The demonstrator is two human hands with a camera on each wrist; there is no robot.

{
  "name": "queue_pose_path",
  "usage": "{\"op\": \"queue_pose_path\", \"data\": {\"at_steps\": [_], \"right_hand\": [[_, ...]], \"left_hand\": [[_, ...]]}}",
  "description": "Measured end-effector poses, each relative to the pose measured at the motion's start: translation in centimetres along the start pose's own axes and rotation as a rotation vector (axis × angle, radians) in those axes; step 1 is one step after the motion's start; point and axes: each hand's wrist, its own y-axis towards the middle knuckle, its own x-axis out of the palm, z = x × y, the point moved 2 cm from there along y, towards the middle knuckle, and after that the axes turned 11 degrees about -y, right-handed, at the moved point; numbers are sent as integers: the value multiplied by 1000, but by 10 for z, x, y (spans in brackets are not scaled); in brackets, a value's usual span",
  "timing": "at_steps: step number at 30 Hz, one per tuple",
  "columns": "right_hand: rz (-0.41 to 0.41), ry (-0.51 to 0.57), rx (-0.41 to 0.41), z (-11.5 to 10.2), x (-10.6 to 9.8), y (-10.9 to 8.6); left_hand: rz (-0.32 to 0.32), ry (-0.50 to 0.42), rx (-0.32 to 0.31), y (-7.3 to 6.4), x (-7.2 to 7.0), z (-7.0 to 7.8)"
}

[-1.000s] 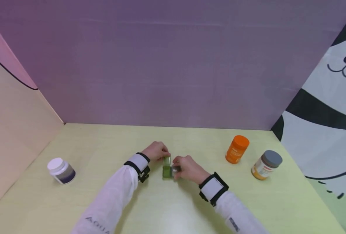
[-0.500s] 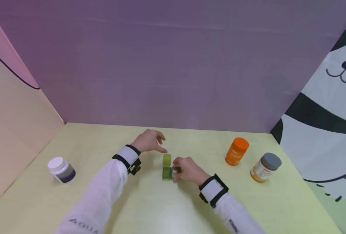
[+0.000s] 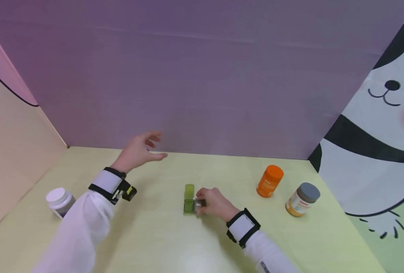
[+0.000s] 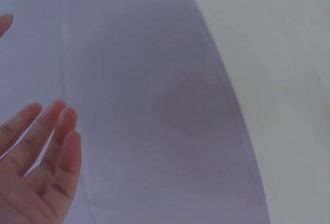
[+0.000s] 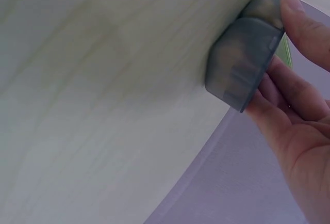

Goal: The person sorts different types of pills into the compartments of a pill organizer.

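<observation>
My left hand [image 3: 136, 152] hangs in the air over the table's back left part, fingers spread and holding nothing. In the left wrist view its fingers [image 4: 64, 154] stand apart in front of the purple backdrop. My right hand [image 3: 217, 204] pinches a small grey translucent plastic case [image 5: 238, 61] between thumb and fingers, low at the middle of the table. Directly left of that case, a green translucent plastic case [image 3: 189, 206] lies on the tabletop, with a lighter green flap-like part [image 3: 189, 190] behind it. Fingers hide part of the grey case.
At the right stand an orange bottle [image 3: 270, 181] and a jar with a grey lid [image 3: 302, 200]. A white-capped bottle [image 3: 59, 201] is at the left, partly hidden by the left sleeve. A purple backdrop [image 3: 188, 76] rises behind the pale table [image 3: 168, 242].
My left hand has let go of the green case's rear part and moved up and left, fingers spreading. My right hand keeps its hold on the grey case. The head view has shifted slightly.
</observation>
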Motion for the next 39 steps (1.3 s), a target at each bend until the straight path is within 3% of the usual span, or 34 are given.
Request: {"op": "queue_pose_path", "data": {"at_steps": [4,12,17,22,26,30,34,39], "right_hand": [[-2,-8,7,-1,2,2],[19,-28,-21,4,2,2],[32,-27,-24,10,1,-4],[27,-17,-19,14,0,-6],[40,-30,-14,19,-1,-8],[45,-25,-9,21,-1,-9],[41,-11,1,22,-1,-9],[45,-9,27,24,-3,-11]], "left_hand": [[160,-74,51,-16,-28,-2],[480,-61,110,-56,-75,-12],[563,-60,55,-78,-94,-28],[558,-35,2,-100,-103,-47],[541,-30,-13,-114,-100,-64],[514,-17,-68,-130,-96,-81],[405,43,-173,-143,-95,-101],[245,55,-290,-150,-90,-126]]}}
